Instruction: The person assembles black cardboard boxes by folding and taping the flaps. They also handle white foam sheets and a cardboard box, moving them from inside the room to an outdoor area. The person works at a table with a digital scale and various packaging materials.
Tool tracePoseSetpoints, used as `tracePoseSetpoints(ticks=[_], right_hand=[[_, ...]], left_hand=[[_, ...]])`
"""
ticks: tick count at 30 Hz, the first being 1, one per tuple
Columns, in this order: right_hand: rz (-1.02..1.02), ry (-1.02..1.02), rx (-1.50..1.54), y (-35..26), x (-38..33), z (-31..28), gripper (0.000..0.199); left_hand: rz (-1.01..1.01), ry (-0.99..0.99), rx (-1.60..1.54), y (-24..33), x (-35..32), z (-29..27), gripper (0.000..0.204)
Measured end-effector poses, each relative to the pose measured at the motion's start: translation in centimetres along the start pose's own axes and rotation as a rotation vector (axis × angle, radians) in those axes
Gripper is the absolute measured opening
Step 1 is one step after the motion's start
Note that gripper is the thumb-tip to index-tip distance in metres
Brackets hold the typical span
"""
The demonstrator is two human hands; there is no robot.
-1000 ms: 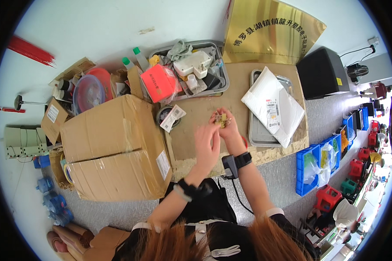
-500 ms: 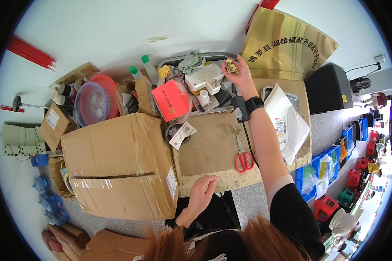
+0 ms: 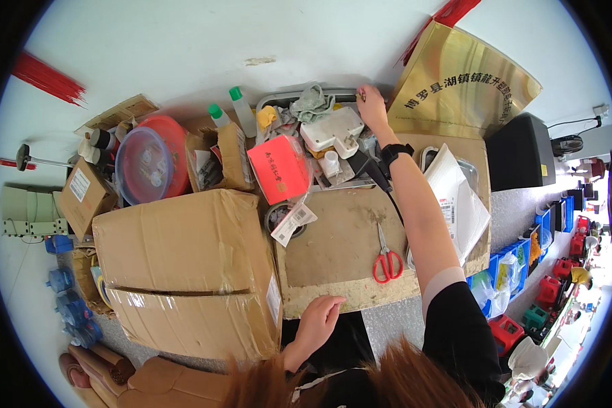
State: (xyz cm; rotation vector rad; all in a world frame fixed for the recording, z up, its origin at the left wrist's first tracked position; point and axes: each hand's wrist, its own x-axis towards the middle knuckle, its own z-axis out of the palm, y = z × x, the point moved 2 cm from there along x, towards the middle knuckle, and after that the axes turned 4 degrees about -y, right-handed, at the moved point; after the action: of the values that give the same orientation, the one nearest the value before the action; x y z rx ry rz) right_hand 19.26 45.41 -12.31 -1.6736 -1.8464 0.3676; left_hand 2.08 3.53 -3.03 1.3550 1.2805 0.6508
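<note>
My right hand, a dark band on its wrist, reaches to the back rim of a cluttered grey tray. Its fingers are closed, and a bit of a crumpled yellowish wad shows at the fingertips; the rest is hidden. Just left of that hand lie a white power adapter and a grey-green cloth. My left hand hovers by the table's front edge, fingers curled together; whatever they may hold is hidden. Red-handled scissors rest on the tabletop between my arms.
A large taped cardboard box fills the left side. A red packet, a roll of tape and green-capped bottles stand further back. White mailing envelopes lie right of my forearm, below a gold plaque.
My right hand has turned over from palm up to palm down and moved slightly further back, covering most of the wad. My left hand has barely moved; the view has shifted a little.
</note>
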Motion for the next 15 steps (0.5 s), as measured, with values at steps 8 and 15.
tracePoseSetpoints(ticks=[8,15], right_hand=[[0.100,-0.067,0.287,0.1,-0.4,0.7,0.027],[0.305,-0.056,0.691,2.1,-0.4,-1.1,0.037]], left_hand=[[-0.014,0.029,0.005,-0.6,-0.3,-0.4,0.013],[-0.024,-0.008,0.000,-0.4,-0.7,-0.3,0.012]])
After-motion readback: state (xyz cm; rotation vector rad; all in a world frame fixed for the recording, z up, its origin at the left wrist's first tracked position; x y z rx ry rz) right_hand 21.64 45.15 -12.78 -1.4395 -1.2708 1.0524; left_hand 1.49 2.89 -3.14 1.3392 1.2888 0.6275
